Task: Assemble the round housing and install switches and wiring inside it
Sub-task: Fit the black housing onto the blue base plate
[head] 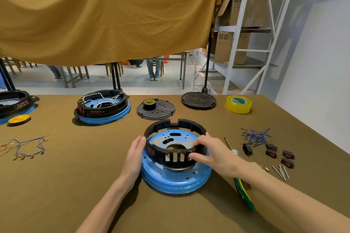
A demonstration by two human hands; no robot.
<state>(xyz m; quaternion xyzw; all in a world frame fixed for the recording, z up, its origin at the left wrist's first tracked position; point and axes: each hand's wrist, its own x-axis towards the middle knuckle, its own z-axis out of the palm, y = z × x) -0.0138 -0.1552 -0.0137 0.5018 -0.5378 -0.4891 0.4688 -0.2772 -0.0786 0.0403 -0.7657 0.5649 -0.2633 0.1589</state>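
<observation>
A black ring-shaped housing wall (170, 125) is held tilted over a blue round base plate (176, 179) on the brown table. My left hand (135, 153) presses flat against the ring's left side. My right hand (206, 152) grips the ring's near right rim, thumb outside and fingers over the top. Several black rocker switches with red faces (272, 152) lie to the right. A bundle of blue wires (255, 135) sits behind them. Another wire harness (24, 146) lies at the far left.
A finished housing with wiring (103, 108) stands at the back left, another (13, 103) at the left edge. Two black lids (156, 110) (198, 99), yellow tape rolls (238, 104) (19, 119), screws (281, 172) and a green-handled tool (244, 195) lie around.
</observation>
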